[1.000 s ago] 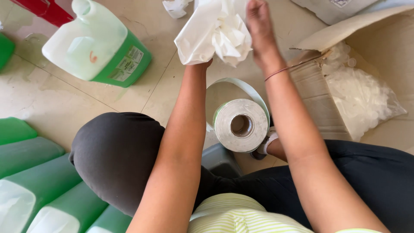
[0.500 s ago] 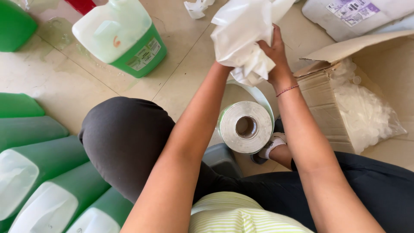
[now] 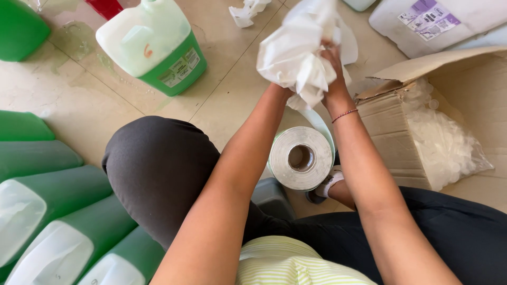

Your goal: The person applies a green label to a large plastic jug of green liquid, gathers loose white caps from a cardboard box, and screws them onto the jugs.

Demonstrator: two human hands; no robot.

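Both hands, left hand (image 3: 282,87) and right hand (image 3: 334,66), grasp crumpled white paper (image 3: 296,53), now bunched tighter and raised higher than before, above the paper roll (image 3: 301,158) on the floor (image 3: 79,105).

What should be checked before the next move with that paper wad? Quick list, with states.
1. Both hands on the paper wad: ok, left hand and right hand grip it.
2. Wad torn free of the paper roll: cannot tell, a strip hangs towards it.
3. Roll standing on end: ok.
4. Green jug capped: ok.
5. Cardboard box open: ok.
6. Floor dry: not ok, wet patches near the jug.
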